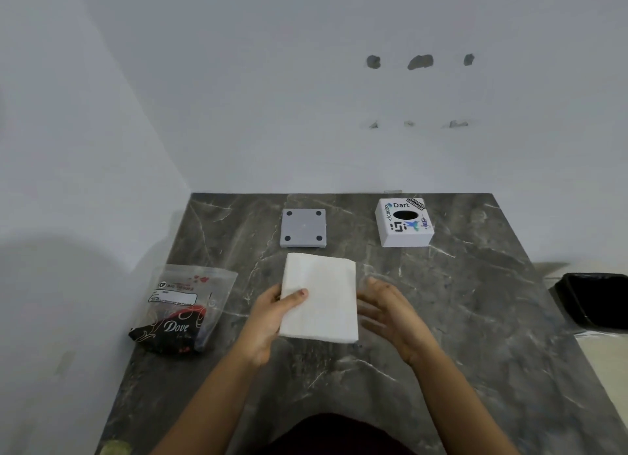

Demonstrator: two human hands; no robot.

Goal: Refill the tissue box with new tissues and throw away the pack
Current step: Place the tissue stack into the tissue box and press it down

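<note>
A white stack of tissues (323,295) is held above the middle of the dark marble table (475,301). My left hand (272,315) grips its left edge, thumb on top. My right hand (390,313) is at the stack's right edge with fingers spread; whether it touches is unclear. The white tissue box (404,223), covered in stickers and with an oval hole on top, stands at the back right. Its grey base plate (303,228) lies apart at the back middle. The emptied plastic tissue pack (185,307), clear and black with red print, lies at the left.
A black-lined bin (598,300) stands off the table's right edge. White walls close the back and left sides. A dark garment shows at the bottom middle.
</note>
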